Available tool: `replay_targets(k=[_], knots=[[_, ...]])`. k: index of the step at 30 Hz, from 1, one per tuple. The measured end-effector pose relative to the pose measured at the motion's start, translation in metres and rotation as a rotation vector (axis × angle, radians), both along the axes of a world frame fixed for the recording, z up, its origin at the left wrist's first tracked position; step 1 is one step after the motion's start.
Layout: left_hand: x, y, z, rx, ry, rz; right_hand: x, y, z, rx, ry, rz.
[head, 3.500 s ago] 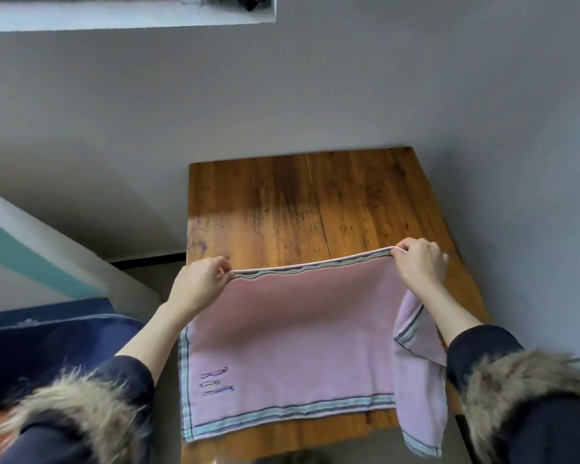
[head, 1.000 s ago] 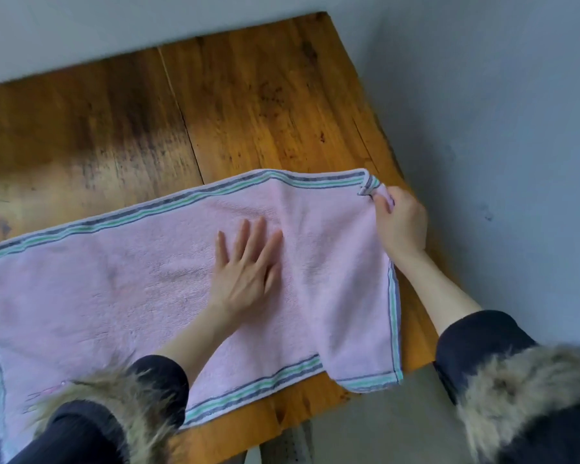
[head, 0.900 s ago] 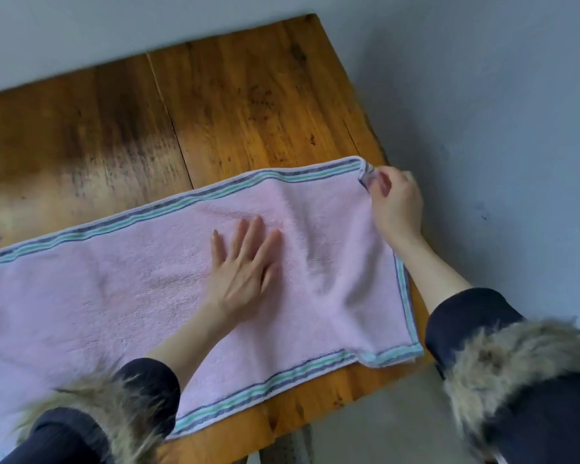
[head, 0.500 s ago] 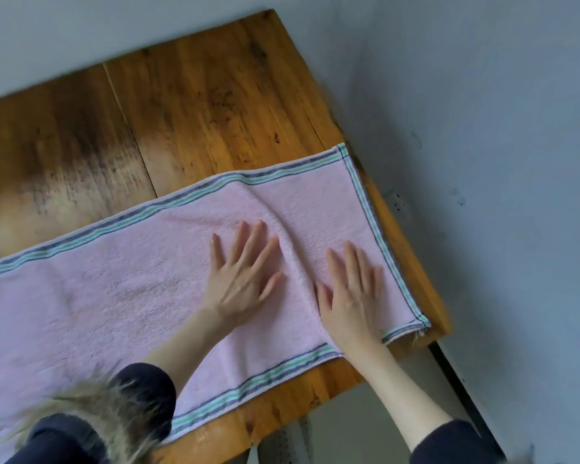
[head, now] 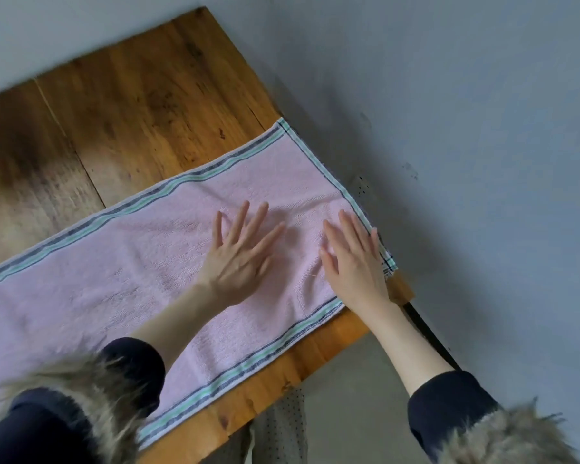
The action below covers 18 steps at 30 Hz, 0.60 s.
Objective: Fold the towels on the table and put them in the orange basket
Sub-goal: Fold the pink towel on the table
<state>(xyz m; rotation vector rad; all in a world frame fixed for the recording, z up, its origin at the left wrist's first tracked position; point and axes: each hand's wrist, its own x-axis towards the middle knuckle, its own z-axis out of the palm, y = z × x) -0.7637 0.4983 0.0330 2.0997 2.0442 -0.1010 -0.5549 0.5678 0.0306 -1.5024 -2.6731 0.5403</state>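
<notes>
A pink towel [head: 108, 286] with green and dark stripes along its edges lies spread flat across the wooden table [head: 141, 105], its right end reaching the table's right edge. My left hand [head: 238, 259] rests flat on the towel's middle with fingers spread. My right hand [head: 352, 259] lies flat on the towel's right end, fingers together, close to the striped short edge. Neither hand grips the cloth. The towel's left end runs out of view. No orange basket is in sight.
A grey wall [head: 466, 128] stands close against the table's right and far sides. The far half of the table is bare wood. Grey floor [head: 355, 413] shows below the near right corner. Fur-trimmed dark sleeves cover both forearms.
My right hand let go of the towel's far right corner and came down flat on the right end, then slid towards that edge. The left hand stayed pressed on the middle.
</notes>
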Motion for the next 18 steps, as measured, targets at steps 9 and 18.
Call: replay_targets(k=[9,18], knots=[[-0.003,0.016,-0.006,-0.055,0.114,-0.004,0.043,-0.023,-0.008,-0.003,-0.161,0.06],[0.003,0.038,0.005,-0.095,-0.008,-0.047,0.047,-0.009,0.014,-0.06,0.12,-0.648]])
